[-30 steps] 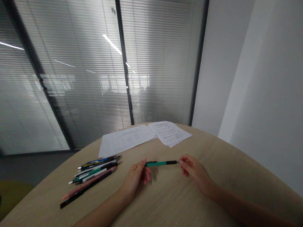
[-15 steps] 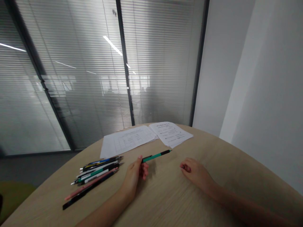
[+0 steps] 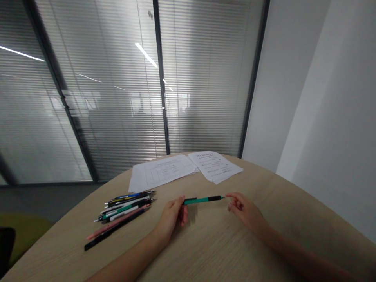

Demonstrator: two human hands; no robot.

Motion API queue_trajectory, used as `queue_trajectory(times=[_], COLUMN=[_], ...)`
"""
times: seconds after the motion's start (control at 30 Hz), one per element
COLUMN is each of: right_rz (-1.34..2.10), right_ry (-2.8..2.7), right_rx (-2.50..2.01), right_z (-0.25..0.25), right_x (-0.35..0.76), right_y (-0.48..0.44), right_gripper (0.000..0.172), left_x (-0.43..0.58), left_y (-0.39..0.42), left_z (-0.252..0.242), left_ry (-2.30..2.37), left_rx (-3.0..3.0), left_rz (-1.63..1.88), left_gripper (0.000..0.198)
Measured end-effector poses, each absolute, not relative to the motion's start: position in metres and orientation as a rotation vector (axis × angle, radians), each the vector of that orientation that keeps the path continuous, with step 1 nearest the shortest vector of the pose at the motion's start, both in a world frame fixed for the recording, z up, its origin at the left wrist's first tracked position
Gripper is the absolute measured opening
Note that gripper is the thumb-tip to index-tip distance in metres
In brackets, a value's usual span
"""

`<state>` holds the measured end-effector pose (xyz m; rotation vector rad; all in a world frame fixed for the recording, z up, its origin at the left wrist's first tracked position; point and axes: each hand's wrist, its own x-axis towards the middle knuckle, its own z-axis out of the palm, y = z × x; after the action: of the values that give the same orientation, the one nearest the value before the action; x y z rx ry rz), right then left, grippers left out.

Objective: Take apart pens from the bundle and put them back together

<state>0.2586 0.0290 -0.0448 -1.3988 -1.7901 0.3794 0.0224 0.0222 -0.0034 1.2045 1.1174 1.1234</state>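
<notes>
My left hand (image 3: 175, 214) is closed round the clip end of a green pen (image 3: 202, 199) with a black grip. The pen is nearly level above the table, its tip toward the right. On that side, my right hand (image 3: 242, 209) has its index finger stretched out at the pen's tip; whether they touch I cannot tell. The other right fingers are curled loosely, and nothing shows clearly in them. Left of my hands lies a bunch of pens (image 3: 127, 208) in several colours, including a pink pen (image 3: 117, 225) and a black pen (image 3: 114, 231) nearest me.
Two groups of printed sheets lie at the far side of the round wooden table (image 3: 205, 250): a page with a table grid (image 3: 164, 171) and a text page (image 3: 216, 166). Behind stand glass panels with blinds (image 3: 202, 78). A white wall (image 3: 331, 98) rises to the right.
The pen has swung more level and moved right in my left hand. My right index finger has stretched out from a closed hand toward the pen's tip. The view has shifted slightly.
</notes>
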Motion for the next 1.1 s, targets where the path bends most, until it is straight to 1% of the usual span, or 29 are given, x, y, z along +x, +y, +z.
queue_trajectory(times=[0.23,0.47,0.63,0.83,1.03,1.1], right_rz=[0.293,0.339,0.486,0.664,0.769,0.792], right_ry=[-1.898,-1.825,-1.510,-1.252,-1.060,-1.017], right_rx=[-1.145,-1.243,-1.352,-1.269,-1.226,-1.218], right_z=[-0.035,-0.036,-0.047,-0.049,-0.046,-0.044], right_x=[0.252,0.254,0.259,0.260,0.261,0.261], right_y=[0.019,0.021,0.032,0.038,0.039,0.038], right_gripper=[0.017,0.013,0.017,0.019,0.024,0.027], left_x=[0.021,0.021,0.019,0.016,0.011,0.012], left_y=[0.021,0.022,0.026,0.031,0.032,0.028], left_z=[-0.003,-0.003,-0.001,-0.005,-0.004,-0.001], left_ry=[1.177,1.161,1.104,1.054,1.053,1.068], left_rx=[1.297,1.238,1.165,1.101,1.057,1.122], left_rz=[1.056,1.119,1.214,1.267,1.516,1.519], left_gripper=[0.050,0.045,0.042,0.040,0.034,0.032])
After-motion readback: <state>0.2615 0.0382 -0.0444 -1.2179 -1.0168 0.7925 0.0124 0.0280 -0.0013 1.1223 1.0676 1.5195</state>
